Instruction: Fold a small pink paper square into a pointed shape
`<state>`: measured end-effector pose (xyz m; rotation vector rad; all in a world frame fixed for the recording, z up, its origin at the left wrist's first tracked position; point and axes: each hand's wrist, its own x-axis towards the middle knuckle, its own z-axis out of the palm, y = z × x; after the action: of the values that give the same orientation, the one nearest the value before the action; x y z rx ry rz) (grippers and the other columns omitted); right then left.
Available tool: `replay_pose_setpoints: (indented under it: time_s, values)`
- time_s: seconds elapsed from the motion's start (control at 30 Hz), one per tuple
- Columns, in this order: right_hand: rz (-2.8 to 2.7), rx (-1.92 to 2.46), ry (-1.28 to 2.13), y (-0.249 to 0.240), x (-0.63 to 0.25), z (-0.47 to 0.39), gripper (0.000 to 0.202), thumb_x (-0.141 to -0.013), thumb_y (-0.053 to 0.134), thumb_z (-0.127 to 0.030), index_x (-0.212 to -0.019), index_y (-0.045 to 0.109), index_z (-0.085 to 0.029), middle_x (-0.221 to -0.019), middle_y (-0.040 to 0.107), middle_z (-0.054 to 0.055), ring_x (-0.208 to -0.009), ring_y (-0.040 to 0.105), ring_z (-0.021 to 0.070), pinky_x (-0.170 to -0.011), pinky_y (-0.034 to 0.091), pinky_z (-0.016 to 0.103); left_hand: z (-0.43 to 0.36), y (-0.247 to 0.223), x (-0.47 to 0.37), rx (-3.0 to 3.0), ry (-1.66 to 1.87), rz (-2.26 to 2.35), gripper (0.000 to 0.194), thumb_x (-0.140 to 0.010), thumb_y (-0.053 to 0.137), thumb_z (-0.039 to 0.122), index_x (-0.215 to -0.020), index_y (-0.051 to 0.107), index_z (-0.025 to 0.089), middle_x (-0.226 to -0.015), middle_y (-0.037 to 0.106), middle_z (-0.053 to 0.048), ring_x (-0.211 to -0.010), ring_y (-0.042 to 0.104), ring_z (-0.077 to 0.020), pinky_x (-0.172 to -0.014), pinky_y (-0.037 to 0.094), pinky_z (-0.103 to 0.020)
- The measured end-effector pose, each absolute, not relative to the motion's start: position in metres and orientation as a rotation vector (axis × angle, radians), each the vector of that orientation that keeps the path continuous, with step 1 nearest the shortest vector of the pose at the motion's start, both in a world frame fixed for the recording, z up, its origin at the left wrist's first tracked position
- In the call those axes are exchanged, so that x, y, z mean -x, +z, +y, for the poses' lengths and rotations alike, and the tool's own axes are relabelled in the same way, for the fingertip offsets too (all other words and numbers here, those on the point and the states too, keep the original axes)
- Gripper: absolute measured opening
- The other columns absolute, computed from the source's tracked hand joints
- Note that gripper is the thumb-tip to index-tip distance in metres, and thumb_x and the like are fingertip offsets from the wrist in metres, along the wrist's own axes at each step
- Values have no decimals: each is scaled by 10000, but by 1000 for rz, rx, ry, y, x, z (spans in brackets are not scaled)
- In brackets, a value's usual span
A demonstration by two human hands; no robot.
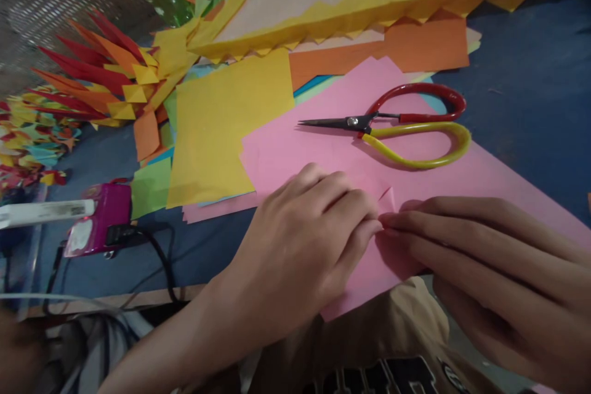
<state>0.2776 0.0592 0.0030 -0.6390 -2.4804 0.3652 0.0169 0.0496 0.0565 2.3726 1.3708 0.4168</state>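
My left hand rests with curled fingers on large pink paper sheets, its fingertips meeting those of my right hand. Between them is a small folded piece of pink paper, partly hidden; one pointed fold shows above the fingertips. The right hand's fingers lie long and pressed together, pinching the piece from the right. Just beyond the hands, scissors with one red and one yellow handle lie on the pink sheets, blades pointing left.
Yellow paper overlaps the stack on the left. A zigzag yellow paper strip runs across the back, near orange paper. Red, orange and yellow folded paper spikes stand at left. A magenta power adapter with cables sits on the blue table.
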Motion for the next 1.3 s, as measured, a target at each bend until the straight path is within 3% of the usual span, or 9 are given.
replay_pose_setpoints:
  time_s: [0.17,0.33,0.43,0.63,0.83,1.0,1.13,1.3]
  values:
    - [-2496,638,349,1,-278,57,492,-992,667,-71,-1476,688,-153,-1528,694,26,-1399,632,277,-1270,511,413,48,55,-17,-2313,509,1424,106,-1118,661,222,-1030,710,187,-1017,722,21,-978,612,-167,-956,474,-350]
    - [-2336,783,394,-2,-276,49,455,-959,784,-316,-1409,758,-377,-1400,760,10,-1327,687,366,-1062,674,544,48,53,-18,-2276,522,1463,107,-1130,649,232,-1042,704,203,-1020,732,40,-979,624,-152,-951,458,-331]
    - [-2280,815,418,-5,-274,43,450,-942,804,-421,-1390,767,-419,-1388,760,19,-1332,679,393,-1026,687,571,50,53,-19,-2258,511,1472,118,-1128,648,232,-1028,706,209,-998,725,45,-954,611,-152,-935,456,-335]
    - [-2322,790,417,-6,-280,39,493,-933,803,-342,-1412,753,-451,-1416,761,-14,-1357,684,383,-1045,693,556,51,52,-20,-2260,524,1487,117,-1118,659,227,-1015,709,210,-997,731,36,-953,614,-154,-926,475,-331]
    - [-2571,687,366,-4,-289,43,608,-1038,605,-185,-1643,557,-166,-1704,545,29,-1517,578,364,-1280,569,526,52,52,-19,-2271,525,1493,111,-1115,674,232,-1014,715,215,-993,736,39,-945,628,-156,-916,480,-338]
    - [-2557,723,393,-2,-288,45,566,-1064,597,-168,-1628,576,-207,-1713,533,-28,-1523,571,304,-1323,518,445,54,51,-20,-2250,515,1498,130,-1113,693,258,-993,724,219,-984,736,48,-940,638,-153,-894,478,-345]
    - [-2566,716,379,-1,-287,46,576,-1081,570,-166,-1655,536,-199,-1721,523,-23,-1529,562,291,-1316,516,467,56,50,-18,-2260,513,1482,131,-1122,681,289,-1023,737,224,-982,738,34,-939,632,-171,-887,504,-372]
    - [-2572,773,376,-1,-288,42,610,-1095,578,-182,-1693,459,-189,-1732,505,-4,-1544,555,279,-1327,512,472,49,50,-5,-2408,454,1337,189,-1150,598,244,-1211,775,271,-1086,754,0,-1023,638,-201,-870,566,-376]
